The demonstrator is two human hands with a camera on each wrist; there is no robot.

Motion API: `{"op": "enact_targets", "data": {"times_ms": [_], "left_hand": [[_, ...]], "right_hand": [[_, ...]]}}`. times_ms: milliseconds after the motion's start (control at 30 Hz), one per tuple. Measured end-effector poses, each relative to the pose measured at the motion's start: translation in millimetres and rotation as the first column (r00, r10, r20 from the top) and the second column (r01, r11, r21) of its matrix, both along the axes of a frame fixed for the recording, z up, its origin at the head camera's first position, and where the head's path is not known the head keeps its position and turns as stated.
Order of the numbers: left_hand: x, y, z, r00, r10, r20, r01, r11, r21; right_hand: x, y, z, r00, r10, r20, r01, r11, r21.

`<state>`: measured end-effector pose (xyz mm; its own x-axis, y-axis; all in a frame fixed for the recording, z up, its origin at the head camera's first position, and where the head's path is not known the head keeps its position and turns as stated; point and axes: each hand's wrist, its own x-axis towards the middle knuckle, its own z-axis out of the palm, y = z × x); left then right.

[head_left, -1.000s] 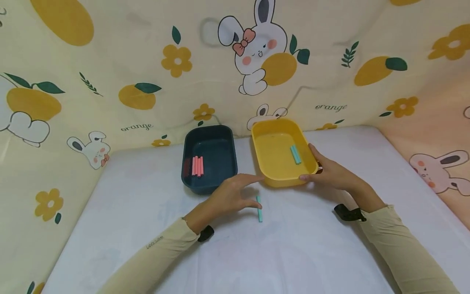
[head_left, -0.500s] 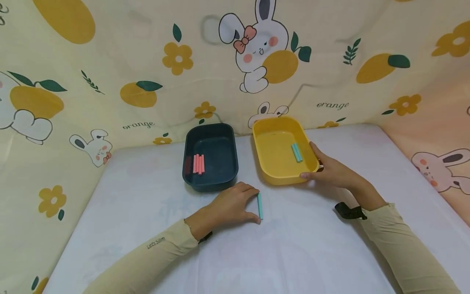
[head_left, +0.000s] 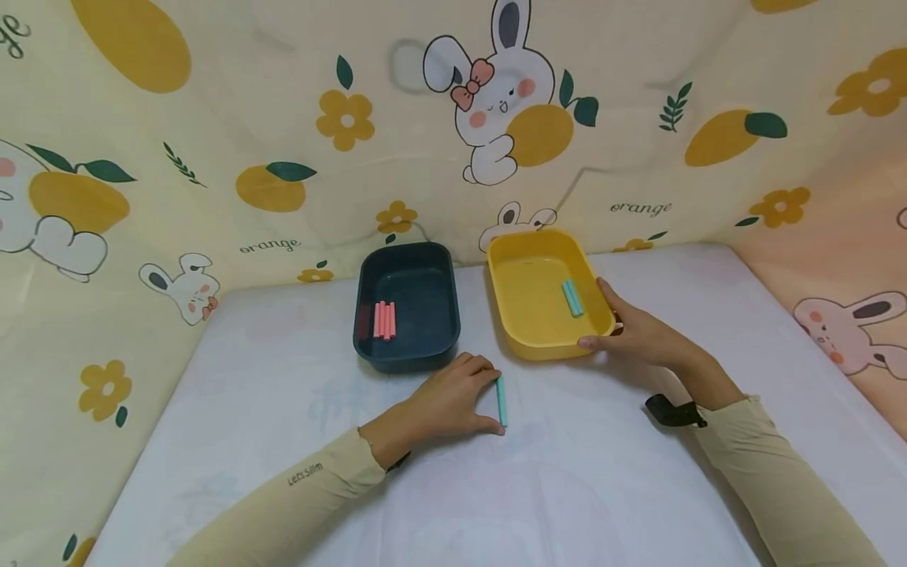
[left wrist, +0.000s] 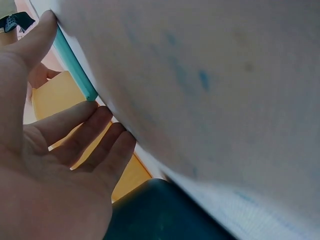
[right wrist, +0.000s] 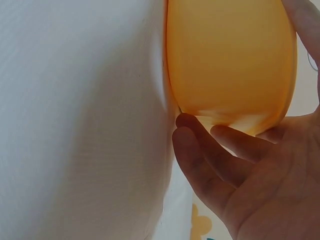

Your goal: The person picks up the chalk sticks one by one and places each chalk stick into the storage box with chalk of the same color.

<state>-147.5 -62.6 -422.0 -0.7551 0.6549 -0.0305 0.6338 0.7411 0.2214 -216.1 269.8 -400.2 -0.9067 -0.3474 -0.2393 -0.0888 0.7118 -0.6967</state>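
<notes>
A short teal stick (head_left: 501, 402), smooth and round like chalk, lies on the white cloth in front of the yellow bin. My left hand (head_left: 449, 402) spans its length, index fingertip at the far end and thumb at the near end. In the left wrist view, the same stick (left wrist: 75, 65) sits between thumb and index finger, the other fingers spread beside it. My right hand (head_left: 634, 335) grips the near right corner of the yellow bin (head_left: 546, 349), thumb over the front rim. Two teal sticks (head_left: 572, 298) lie inside that bin.
Left of the yellow bin stands a dark blue bin (head_left: 407, 364) holding several pink sticks (head_left: 385, 320). Its near right corner is close to my left knuckles. Behind both bins rises a patterned cloth backdrop (head_left: 397, 173) with rabbits and oranges.
My left hand has come down to the loose teal stick, thumb and index finger closing in to its two ends. The right hand keeps its grip on the yellow bin.
</notes>
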Motion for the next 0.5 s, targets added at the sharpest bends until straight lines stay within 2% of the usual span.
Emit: {"op": "enact_targets", "data": {"times_ms": [500], "left_hand": [[2.5,1.3,1.0,0.999,0.032,0.017,-0.032,0.999,-0.001]], "right_hand": [[1.4,-1.2,0.0,1.000,0.004,-0.010,-0.004,1.000,0.022]]}}
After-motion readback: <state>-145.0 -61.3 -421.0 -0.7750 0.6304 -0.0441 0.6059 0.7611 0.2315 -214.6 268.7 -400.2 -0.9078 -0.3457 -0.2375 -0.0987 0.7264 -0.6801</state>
